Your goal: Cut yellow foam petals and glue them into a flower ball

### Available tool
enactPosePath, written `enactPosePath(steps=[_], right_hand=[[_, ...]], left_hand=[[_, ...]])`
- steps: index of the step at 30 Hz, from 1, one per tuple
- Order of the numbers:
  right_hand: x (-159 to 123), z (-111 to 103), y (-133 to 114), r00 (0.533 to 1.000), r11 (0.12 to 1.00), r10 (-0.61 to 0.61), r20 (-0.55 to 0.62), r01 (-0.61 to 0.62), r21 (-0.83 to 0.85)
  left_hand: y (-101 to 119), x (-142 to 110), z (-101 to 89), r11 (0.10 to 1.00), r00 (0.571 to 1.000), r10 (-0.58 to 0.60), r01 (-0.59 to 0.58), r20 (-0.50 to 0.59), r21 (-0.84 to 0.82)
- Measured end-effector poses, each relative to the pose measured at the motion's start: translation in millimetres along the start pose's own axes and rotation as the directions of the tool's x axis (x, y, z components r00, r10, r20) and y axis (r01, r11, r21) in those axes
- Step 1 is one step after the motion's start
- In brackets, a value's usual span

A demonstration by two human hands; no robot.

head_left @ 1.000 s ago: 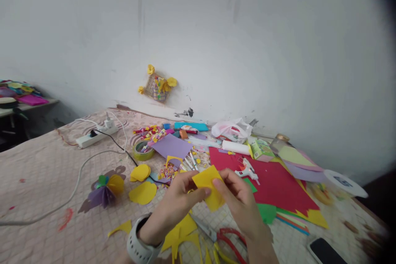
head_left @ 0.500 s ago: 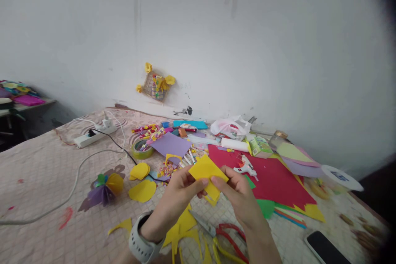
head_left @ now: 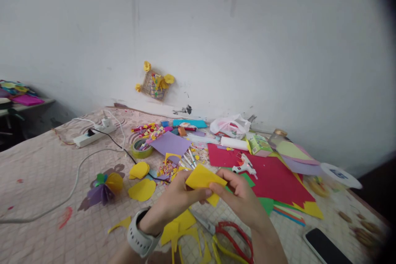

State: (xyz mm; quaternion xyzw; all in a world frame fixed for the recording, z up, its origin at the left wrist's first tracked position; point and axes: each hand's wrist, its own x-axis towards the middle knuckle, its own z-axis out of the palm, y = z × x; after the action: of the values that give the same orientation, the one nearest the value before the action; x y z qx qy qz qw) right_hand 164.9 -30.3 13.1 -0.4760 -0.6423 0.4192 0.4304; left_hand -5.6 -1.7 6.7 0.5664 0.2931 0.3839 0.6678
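Both of my hands pinch one folded piece of yellow paper (head_left: pixel 202 176) above the table. My left hand (head_left: pixel 182 193) grips its left side, with the thumb across the front. On the right side, the thumb and fingers of my right hand (head_left: pixel 238 192) press the sheet. The two thumbs nearly meet at its lower middle. Beneath my hands lie yellow paper scraps (head_left: pixel 182 225) and scissors (head_left: pixel 230 237) with red and yellow handles. Cut yellow paper shapes (head_left: pixel 142 190) rest to the left, near a purple and yellow paper flower (head_left: pixel 105 189).
A white glue gun (head_left: pixel 245 166) lies on red paper (head_left: pixel 272 179). Tape (head_left: pixel 142 149), purple paper (head_left: pixel 170 144) and small scraps fill the middle. A power strip (head_left: pixel 94 134) with cables stands left; a phone (head_left: pixel 324 245) is front right.
My hands and the yellow paper have lowered slightly, and the paper has tilted to look flatter. Both hands keep their hold.
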Motion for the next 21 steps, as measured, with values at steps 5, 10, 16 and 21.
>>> enactPosePath(steps=[5, 10, 16, 21], right_hand=[[0, -6, -3, 0.996, 0.992, -0.066, -0.054, 0.060, -0.112], [-3, -10, -7, 0.992, 0.953, -0.119, -0.035, 0.104, -0.285], [-10, -13, -13, 0.982, 0.894, -0.188, 0.034, 0.186, -0.407], [-12, -12, -17, 0.983, 0.898, -0.186, 0.004, 0.171, -0.406]], left_hand=[[-3, 5, -1.7, 0.994, 0.997, 0.064, -0.068, 0.051, 0.091], [-4, 7, -3.1, 0.989, 0.993, -0.025, 0.008, 0.113, 0.150], [-6, 4, 2.2, 0.984, 0.991, -0.075, 0.055, 0.113, 0.167], [-9, 5, 2.8, 0.985, 0.994, -0.040, 0.023, 0.099, 0.172]])
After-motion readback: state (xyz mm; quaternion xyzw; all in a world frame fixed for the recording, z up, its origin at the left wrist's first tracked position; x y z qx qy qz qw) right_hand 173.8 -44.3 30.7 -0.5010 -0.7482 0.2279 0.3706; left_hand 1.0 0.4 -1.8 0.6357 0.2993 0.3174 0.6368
